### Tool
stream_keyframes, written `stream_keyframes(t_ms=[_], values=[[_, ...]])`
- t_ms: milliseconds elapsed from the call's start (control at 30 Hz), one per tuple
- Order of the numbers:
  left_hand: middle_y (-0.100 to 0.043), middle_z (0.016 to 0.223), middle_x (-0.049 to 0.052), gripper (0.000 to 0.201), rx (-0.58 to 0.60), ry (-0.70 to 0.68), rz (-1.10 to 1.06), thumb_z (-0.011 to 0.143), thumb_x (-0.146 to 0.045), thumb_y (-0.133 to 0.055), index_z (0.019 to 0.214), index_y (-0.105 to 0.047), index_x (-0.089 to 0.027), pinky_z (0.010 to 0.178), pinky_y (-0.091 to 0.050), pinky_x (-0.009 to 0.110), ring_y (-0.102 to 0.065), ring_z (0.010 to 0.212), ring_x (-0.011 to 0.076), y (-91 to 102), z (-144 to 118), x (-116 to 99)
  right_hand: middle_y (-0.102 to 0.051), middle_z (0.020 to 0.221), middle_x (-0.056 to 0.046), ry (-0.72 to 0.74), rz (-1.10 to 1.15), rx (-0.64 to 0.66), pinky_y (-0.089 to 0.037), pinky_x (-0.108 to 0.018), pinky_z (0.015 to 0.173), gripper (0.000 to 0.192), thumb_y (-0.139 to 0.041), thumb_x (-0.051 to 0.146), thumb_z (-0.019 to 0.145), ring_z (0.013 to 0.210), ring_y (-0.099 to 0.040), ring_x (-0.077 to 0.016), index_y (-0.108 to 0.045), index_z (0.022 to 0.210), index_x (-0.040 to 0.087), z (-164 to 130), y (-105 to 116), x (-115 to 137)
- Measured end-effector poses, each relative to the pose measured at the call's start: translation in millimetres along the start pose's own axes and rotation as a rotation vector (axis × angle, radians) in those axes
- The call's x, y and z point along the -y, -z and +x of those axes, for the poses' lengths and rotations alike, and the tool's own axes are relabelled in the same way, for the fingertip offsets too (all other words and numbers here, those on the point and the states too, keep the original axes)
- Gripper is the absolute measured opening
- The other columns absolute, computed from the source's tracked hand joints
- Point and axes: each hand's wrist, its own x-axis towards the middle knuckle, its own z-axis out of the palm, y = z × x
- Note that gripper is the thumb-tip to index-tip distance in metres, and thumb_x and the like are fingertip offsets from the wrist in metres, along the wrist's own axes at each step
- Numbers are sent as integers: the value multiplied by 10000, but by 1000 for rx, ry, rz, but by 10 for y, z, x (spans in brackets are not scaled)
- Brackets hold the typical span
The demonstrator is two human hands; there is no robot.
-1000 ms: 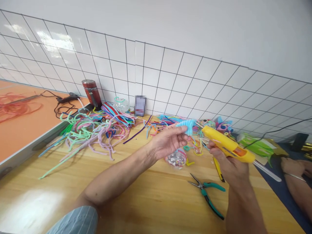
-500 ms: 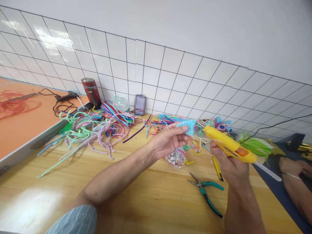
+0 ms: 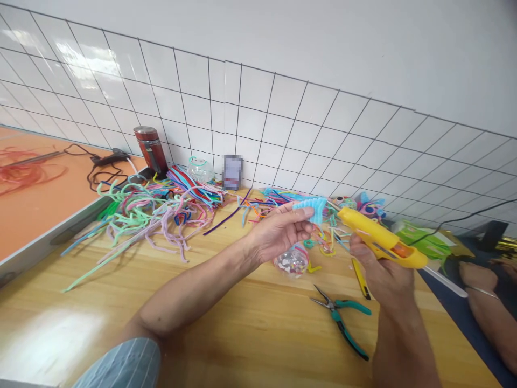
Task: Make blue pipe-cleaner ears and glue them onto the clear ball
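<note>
My left hand [image 3: 279, 230] pinches a small light-blue pipe-cleaner piece [image 3: 313, 207] above the wooden table [image 3: 226, 323]. My right hand [image 3: 377, 269] grips a yellow hot glue gun [image 3: 379, 238], its nozzle pointing left and almost touching the blue piece. A clear glue stick [image 3: 444, 282] juts from the back of the gun. Under my left hand lies a clear ball filled with sequins [image 3: 291, 261].
Green-handled pliers [image 3: 343, 319] and a yellow utility knife [image 3: 360, 278] lie near my right wrist. A heap of coloured pipe cleaners [image 3: 157, 213] covers the table's far left. A red flask [image 3: 150, 146], a black glue gun [image 3: 108, 158] and another person's forearm [image 3: 487, 304] are nearby.
The view has shifted slightly. Both hands keep their hold, and the glue gun's nozzle stays beside the blue piece, with almost no movement.
</note>
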Motion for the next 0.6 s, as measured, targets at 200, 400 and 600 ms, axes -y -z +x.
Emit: stream_keyframes(t_ms=[200, 400, 600], values=[[-757, 809, 8, 474, 24, -18, 12, 667, -322, -1058, 974, -765, -111, 628, -535, 180, -674, 627, 62, -14, 6, -15, -749, 802, -29, -1, -4, 11, -634, -385, 766, 287, -792, 517, 932, 729, -681, -217, -728, 819, 261, 15, -1, 18], [-745, 749, 11, 400, 27, -30, 15, 696, -316, -1038, 878, -739, -122, 593, -505, 199, -659, 611, 75, 2, 8, -5, -719, 747, -21, 36, -16, -16, -632, -377, 730, 297, -788, 518, 937, 713, -679, -215, -746, 804, 255, 9, -4, 3], [-745, 737, 5, 413, 11, -19, 0, 668, -302, -1052, 882, -749, -119, 603, -530, 189, -676, 613, 76, -15, -2, -18, -738, 753, -9, 52, -35, -3, -625, -364, 721, 267, -796, 505, 940, 697, -689, -208, -777, 835, 260, -11, 1, -15]])
